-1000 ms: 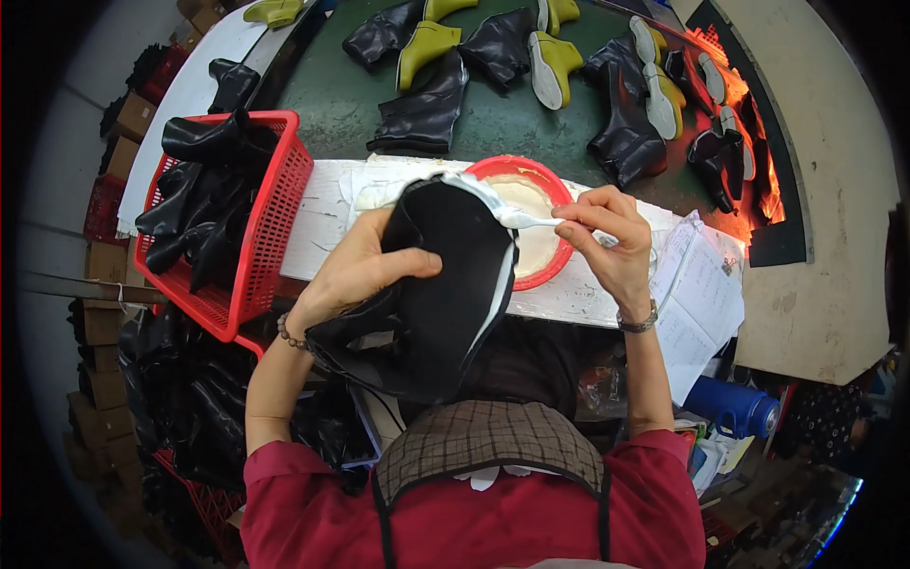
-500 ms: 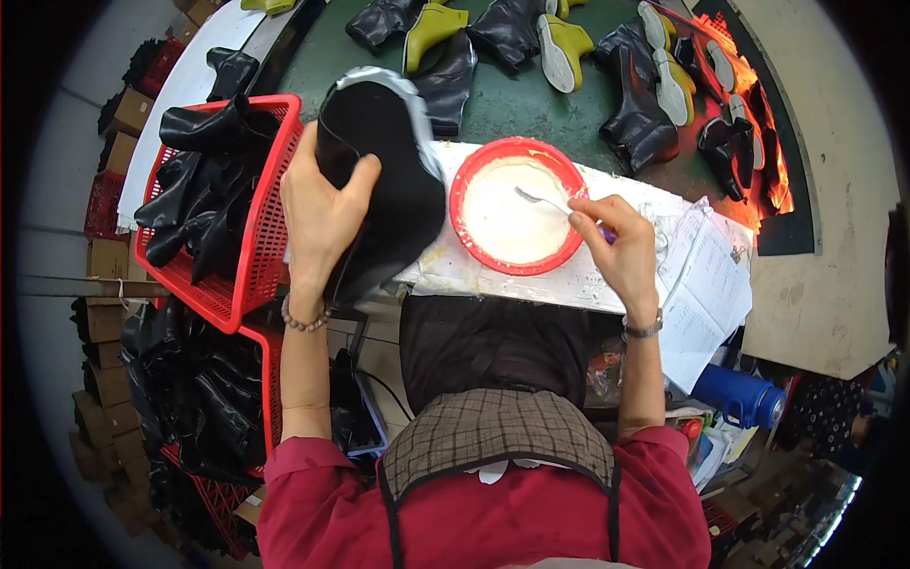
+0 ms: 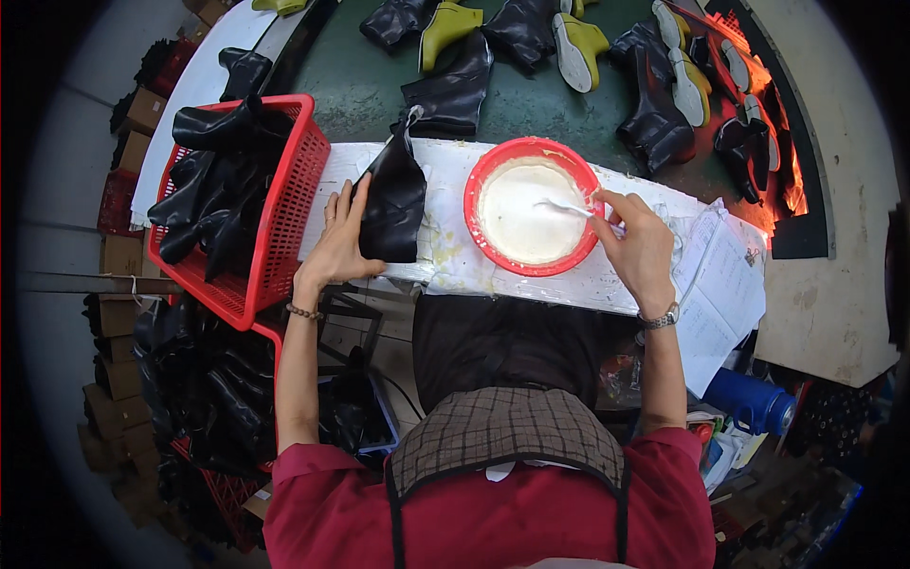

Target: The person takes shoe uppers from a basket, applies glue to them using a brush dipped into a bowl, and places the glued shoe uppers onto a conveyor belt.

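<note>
A black boot upper (image 3: 395, 211) lies on the white board, a pale strip showing at its narrow far end. Along its left edge rests my left hand (image 3: 338, 248), fingers stretched and thumb apart near the upper's front corner. My right hand (image 3: 640, 245) pinches a thin pale tool (image 3: 566, 207) over the right rim of a red bowl (image 3: 477, 226). White paste (image 3: 517, 223) fills much of the bowl, and the tool's tip reaches over or into it; motion blur hides its exact kind.
Black boots fill a red basket (image 3: 268, 242) at left. Black and yellow-green boots (image 3: 580, 52) stand or lie on the green table (image 3: 355, 71), near an orange glow at right. Written papers (image 3: 716, 294) overlap the white board's (image 3: 455, 270) right end. A blue bottle (image 3: 749, 398) sits below them.
The boot upper has gone from being held up in my left hand to lying on the board. My left hand has loosened and opened beside it. The tool has shifted slightly in the bowl.
</note>
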Available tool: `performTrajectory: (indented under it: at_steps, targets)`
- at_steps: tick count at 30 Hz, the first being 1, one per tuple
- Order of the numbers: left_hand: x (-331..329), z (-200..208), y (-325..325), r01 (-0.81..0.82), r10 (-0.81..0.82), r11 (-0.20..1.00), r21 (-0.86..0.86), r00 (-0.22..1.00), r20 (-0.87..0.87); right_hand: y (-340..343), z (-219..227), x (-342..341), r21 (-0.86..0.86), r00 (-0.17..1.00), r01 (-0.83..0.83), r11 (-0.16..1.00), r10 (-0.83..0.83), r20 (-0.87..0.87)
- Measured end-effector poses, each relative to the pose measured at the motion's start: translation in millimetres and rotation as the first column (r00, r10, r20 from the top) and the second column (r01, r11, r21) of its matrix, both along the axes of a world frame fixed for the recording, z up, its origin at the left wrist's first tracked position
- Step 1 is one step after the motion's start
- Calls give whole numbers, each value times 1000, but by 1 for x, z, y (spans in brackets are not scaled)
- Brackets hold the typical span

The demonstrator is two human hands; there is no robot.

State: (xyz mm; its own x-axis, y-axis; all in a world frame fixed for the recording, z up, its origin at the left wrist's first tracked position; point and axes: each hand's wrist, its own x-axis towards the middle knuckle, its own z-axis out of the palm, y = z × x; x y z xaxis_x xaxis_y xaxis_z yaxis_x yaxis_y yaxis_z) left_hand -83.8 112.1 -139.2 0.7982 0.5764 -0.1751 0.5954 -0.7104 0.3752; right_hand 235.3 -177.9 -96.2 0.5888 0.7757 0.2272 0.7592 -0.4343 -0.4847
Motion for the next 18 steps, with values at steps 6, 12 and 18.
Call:
performTrajectory:
  at_steps: [6,12,18]
  targets:
    - [3,-2,4,15,-24,995,101,996,87,-17,1,8,75,976,65,995,-48,-210]
    - [-6,-15,18,-145,58,971,192,916,398,-28,-31,19,153,979,12,988,19,-202]
    - [12,14,-35,-182,-46,942,282,762,646,-30,-32,17,131,982,61,990,-36,-187]
